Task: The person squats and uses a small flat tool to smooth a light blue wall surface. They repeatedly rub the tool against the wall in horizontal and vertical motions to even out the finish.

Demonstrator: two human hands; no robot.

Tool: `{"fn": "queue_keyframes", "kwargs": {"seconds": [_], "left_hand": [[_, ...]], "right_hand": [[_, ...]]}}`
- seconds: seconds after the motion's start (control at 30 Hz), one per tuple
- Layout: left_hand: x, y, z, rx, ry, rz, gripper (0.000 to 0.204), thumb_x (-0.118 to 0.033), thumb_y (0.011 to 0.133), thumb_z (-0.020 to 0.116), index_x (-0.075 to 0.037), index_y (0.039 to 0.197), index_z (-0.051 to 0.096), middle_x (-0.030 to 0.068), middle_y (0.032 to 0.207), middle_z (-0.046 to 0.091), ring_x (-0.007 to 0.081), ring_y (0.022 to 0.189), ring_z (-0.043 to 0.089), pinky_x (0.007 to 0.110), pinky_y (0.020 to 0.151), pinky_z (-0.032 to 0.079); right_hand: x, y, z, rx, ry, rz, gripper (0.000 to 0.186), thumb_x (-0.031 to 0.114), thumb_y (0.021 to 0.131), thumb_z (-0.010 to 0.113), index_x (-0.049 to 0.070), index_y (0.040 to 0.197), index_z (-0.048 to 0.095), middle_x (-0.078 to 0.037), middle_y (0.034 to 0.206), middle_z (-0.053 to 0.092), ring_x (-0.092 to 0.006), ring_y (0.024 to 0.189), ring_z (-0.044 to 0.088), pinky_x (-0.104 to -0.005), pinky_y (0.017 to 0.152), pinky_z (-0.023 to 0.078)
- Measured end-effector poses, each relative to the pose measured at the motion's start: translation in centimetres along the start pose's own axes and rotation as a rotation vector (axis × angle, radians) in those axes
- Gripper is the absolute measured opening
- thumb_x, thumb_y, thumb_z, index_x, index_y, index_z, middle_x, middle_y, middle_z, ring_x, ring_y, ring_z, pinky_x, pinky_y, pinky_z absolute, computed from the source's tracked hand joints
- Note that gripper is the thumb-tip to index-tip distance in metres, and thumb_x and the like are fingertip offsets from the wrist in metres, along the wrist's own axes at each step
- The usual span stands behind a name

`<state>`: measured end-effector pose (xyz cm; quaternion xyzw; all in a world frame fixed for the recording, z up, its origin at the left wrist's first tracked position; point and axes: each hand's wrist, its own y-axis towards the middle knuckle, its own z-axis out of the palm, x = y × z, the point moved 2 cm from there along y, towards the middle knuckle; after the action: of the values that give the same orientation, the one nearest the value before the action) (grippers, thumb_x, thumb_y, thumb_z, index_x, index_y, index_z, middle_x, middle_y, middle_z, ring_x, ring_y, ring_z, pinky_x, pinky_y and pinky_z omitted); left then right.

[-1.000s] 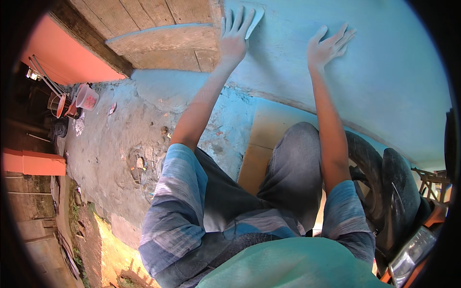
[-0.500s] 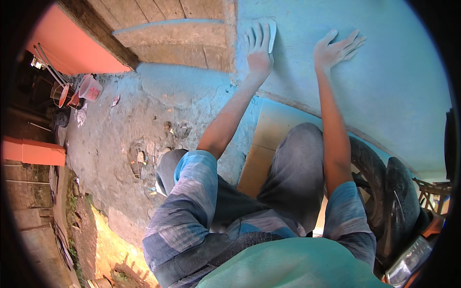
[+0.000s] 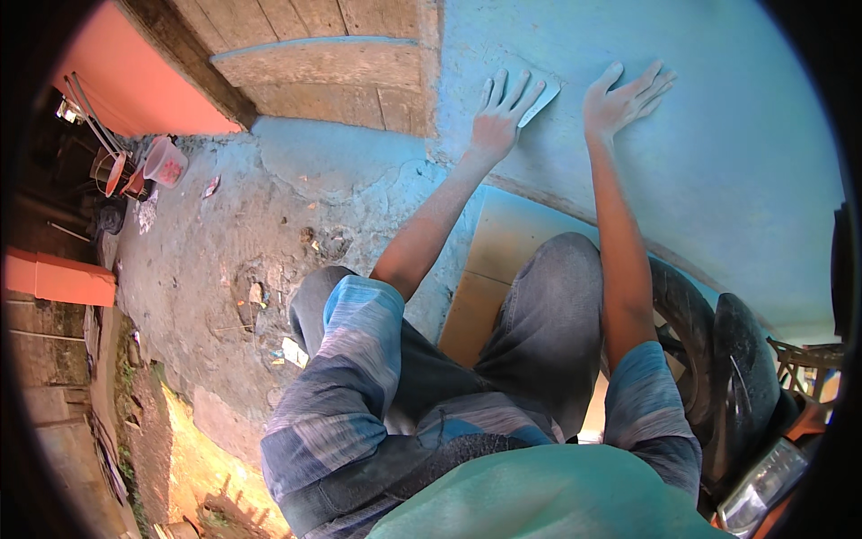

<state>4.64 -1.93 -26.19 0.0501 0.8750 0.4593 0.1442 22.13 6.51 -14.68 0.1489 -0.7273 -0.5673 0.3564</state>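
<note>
1. Fingers (image 3: 515, 90) of left hand (image 3: 495, 132) spread open, pointing toward top of frame, over pale sheet (image 3: 541, 103).
2. Sheet: upper centre of frame, mostly covered; exposed strip's long axis diagonal, lower left to upper right.
3. Right hand (image 3: 620, 104) open at blue wall (image 3: 736, 171).

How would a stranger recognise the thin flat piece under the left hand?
Start at the big light-blue wall, upper right. Find the person's dusty left hand there. The thin, pale, flat piece juts past its right side; its straight, bright edge sets it apart from the fingers.
</note>
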Motion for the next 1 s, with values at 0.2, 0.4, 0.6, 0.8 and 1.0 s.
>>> {"fn": "queue_keyframes", "kwargs": {"seconds": [0.2,0.4,0.6,0.8,1.0], "left_hand": [[3.1,1.1,-2.0,-0.283,-0.037,-0.313,0.081,0.000,0.093,0.059,-0.023,0.168,0.041,0.0116,0.172,0.041,0.0486,0.154,0.038,0.061,0.128,0.030],[-0.6,-0.5,0.3,0.055,-0.072,0.040,0.078,0.000,0.093,0.059,-0.014,0.168,0.039,0.0225,0.171,0.036,0.0565,0.152,0.034,0.063,0.127,0.029],[4.0,0.8,-1.4,-0.310,-0.054,-0.371,0.077,-0.005,0.098,0.057,-0.020,0.170,0.035,0.0161,0.174,0.035,0.0515,0.154,0.037,0.060,0.129,0.027],[-0.4,-1.1,0.8,0.035,0.020,0.001,0.078,-0.002,0.096,0.059,-0.009,0.169,0.033,0.0247,0.171,0.036,0.0544,0.152,0.036,0.063,0.127,0.027],[2.7,0.9,-0.9,-0.309,-0.117,-0.376,0.076,-0.005,0.098,0.058,-0.012,0.170,0.034,0.0219,0.171,0.037,0.0555,0.153,0.034,0.062,0.128,0.026]], "right_hand": [[-0.3,-0.1,-0.5,0.030,0.023,-0.018,0.074,0.033,0.108,0.056,0.002,0.169,0.026,-0.031,0.176,0.020,-0.0506,0.162,0.021,-0.0632,0.128,0.018],[0.0,-0.1,-0.3,0.009,0.016,-0.022,0.075,0.033,0.108,0.056,0.002,0.169,0.026,-0.031,0.175,0.020,-0.0507,0.162,0.020,-0.0624,0.129,0.017],[-0.3,-0.3,-0.7,0.048,0.039,-0.033,0.075,0.032,0.108,0.056,0.002,0.169,0.026,-0.031,0.175,0.020,-0.0507,0.162,0.020,-0.0609,0.130,0.016],[-0.3,-0.3,-0.2,0.018,0.003,-0.031,0.074,0.032,0.108,0.056,0.002,0.169,0.026,-0.031,0.175,0.021,-0.0500,0.162,0.019,-0.0614,0.130,0.017],[-0.9,-0.4,-0.4,0.019,0.006,-0.070,0.075,0.031,0.107,0.057,0.002,0.169,0.026,-0.030,0.176,0.020,-0.0495,0.162,0.019,-0.0616,0.130,0.017]]}}
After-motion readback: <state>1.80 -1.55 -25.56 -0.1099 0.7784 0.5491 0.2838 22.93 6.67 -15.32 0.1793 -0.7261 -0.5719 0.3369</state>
